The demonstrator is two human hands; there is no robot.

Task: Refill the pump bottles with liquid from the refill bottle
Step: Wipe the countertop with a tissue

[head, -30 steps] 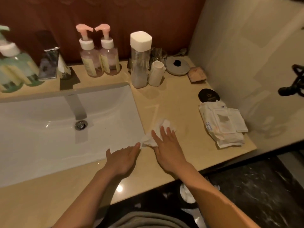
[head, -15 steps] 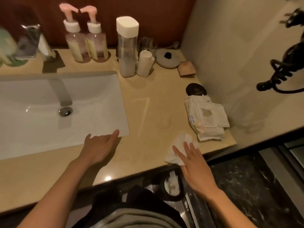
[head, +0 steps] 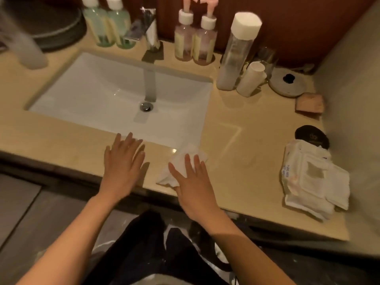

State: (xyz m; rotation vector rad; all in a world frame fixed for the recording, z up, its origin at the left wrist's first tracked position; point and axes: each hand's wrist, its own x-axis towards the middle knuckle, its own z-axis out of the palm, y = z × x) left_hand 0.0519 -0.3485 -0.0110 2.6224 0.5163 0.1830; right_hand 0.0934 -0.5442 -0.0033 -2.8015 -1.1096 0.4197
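The left hand [head: 123, 167] and right hand [head: 193, 182] are held side by side, palms down, fingers straightened and spread.

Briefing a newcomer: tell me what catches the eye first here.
The right grip presses flat on a white tissue at the counter's front edge, the left grip spread open beside it, just before the white sink. Behind stand two pink pump bottles and a tall white-capped bottle.

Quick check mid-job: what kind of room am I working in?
Most likely a bathroom vanity, perhaps a hotel's: a white sink with a chrome faucet sits in a beige counter, and paired pink pump bottles stand along the back.
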